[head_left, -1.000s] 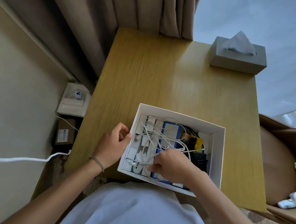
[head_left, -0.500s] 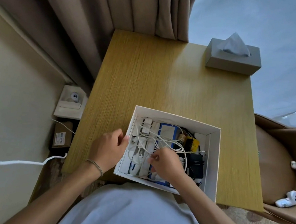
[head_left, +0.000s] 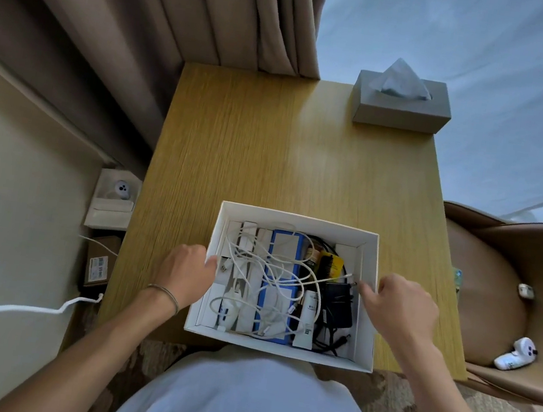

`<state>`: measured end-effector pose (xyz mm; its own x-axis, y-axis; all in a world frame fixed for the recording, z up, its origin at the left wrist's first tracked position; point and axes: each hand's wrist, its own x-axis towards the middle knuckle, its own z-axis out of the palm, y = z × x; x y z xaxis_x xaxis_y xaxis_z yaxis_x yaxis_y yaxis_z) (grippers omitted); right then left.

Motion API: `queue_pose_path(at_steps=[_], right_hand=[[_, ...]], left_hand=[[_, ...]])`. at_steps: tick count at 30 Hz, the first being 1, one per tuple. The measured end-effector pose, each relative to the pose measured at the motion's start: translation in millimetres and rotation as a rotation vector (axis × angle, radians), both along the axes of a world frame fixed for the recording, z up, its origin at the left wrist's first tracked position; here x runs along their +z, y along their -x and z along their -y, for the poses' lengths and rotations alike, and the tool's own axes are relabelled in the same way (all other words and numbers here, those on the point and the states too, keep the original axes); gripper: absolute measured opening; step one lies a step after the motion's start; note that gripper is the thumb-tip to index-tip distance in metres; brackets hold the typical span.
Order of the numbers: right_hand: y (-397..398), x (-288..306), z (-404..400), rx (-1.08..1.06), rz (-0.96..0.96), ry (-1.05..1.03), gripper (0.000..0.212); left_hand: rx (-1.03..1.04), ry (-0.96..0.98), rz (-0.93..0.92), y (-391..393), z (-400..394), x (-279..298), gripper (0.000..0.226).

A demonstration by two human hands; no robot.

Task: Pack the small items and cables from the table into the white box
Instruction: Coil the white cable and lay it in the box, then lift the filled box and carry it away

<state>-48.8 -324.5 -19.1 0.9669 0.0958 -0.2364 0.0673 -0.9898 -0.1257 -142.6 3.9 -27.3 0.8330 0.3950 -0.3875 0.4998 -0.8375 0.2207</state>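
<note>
- Wooden table (head_left: 271, 143) against beige curtains (head_left: 186, 4); grey tissue box (head_left: 402, 105) at its far right corner.
- Floor, left: brown carton (head_left: 100, 261) with a barcode label, text too small to read; white cord (head_left: 8, 309) trails nearby.
- Left hand (head_left: 184, 277) grips the left wall of the white box (head_left: 366, 304), thumb over the rim, fingers curled outside.
- Box sits at the table's near edge, holding tangled white cables (head_left: 274, 275), blue pack (head_left: 282, 286), black adapter (head_left: 336, 304), white tube (head_left: 307, 317) with unreadable print.
- Right hand (head_left: 401, 309) at the right wall, fingers loosely curled, index tip at the rim; whether it clamps the wall, cannot tell.
</note>
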Motion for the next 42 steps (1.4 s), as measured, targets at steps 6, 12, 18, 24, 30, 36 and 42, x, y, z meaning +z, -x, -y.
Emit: queue_pose_path(at_steps=[6,12,18,24,30,36,42], right_hand=[[-2.8,-11.8,4.8,-0.025,-0.088,-0.043,0.056],[-8.1,-2.0,18.8,-0.002,-0.114,-0.033,0.056],[-1.7,24.2,33.3,-0.127,-0.079,-0.05,0.053],[30.6,53.0,36.8,-0.336,0.006,0.021,0.047],[93.0,71.8,26.9,-0.539,0.061,-0.025,0.046],[175.3,77.3,14.4,-0.78,0.037,-0.07,0.045],[274.8,78.8,16.2,-1.01,0.081,-0.062,0.051]], left_hand=[[0.023,-0.021,0.021,-0.4,7.3,9.8,0.047],[0.063,0.007,0.076,-4.3,18.8,23.7,0.047],[0.045,0.082,0.132,-30.7,19.0,31.2,0.045],[-0.131,0.163,0.19,-54.8,22.4,42.9,0.043],[-0.299,0.192,0.262,-39.6,16.9,67.0,0.04],[-0.486,0.19,0.256,-17.0,23.5,80.8,0.04],[-0.721,0.205,0.222,12.2,52.1,86.0,0.042]])
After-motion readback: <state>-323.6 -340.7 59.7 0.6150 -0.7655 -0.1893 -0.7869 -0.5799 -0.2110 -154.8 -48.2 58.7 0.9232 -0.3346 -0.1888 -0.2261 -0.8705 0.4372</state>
